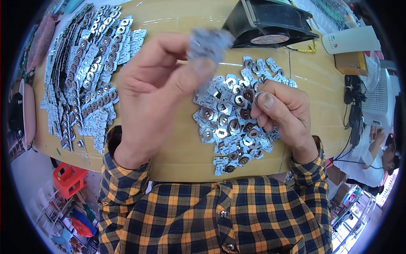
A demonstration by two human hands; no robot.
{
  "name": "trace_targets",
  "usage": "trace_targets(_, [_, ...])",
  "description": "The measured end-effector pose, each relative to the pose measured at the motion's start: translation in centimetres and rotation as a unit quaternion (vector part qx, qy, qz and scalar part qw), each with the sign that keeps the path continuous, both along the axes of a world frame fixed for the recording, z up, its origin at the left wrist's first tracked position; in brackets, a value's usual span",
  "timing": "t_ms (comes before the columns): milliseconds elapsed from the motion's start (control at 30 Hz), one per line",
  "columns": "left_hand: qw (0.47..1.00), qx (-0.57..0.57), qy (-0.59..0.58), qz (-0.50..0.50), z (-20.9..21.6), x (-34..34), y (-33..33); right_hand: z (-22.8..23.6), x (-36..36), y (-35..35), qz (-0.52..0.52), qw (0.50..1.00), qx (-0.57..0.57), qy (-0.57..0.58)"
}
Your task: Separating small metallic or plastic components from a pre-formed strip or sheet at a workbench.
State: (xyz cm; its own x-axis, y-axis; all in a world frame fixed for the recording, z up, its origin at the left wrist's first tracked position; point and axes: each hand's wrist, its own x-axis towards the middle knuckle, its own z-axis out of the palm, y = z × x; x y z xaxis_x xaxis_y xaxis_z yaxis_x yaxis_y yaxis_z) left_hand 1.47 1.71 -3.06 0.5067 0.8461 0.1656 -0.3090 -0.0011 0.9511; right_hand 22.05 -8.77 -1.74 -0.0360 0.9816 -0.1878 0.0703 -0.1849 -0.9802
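Observation:
My left hand (154,84) is raised over the table, its thumb and fingers pinching a small pale circuit board (208,44) that is smeared by motion. My right hand (283,110) is closed at the right side of a loose pile of small circuit boards (224,120), many bearing round metal battery holders. Between its thumb and forefinger shows the edge of a round silvery disc (258,98), which looks like a coin cell; the curled fingers hide the rest. Left of my left hand lie many long strips of joined circuit boards (91,72), stacked in overlapping rows.
A black fan (270,23) stands at the back of the brown table (177,163). To the right are a white cup (351,40) on a cardboard box (351,63), black cables (353,95) and a white basket (376,99). A red stool (69,180) is at lower left; another person (372,158) sits far right.

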Motion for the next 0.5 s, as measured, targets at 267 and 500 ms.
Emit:
trace_targets(267, [0.973, -0.203, -0.102, 0.046, 0.1, 0.4, -1.0, -0.2, -0.3, -0.1, -0.016, 0.999, 0.03, -0.009])
trace_targets(500, [0.962, -0.253, -0.101, 0.025, 0.0, 1.1, -2.7, -0.2, -0.3, -0.1, -0.013, 0.995, 0.09, -0.05])
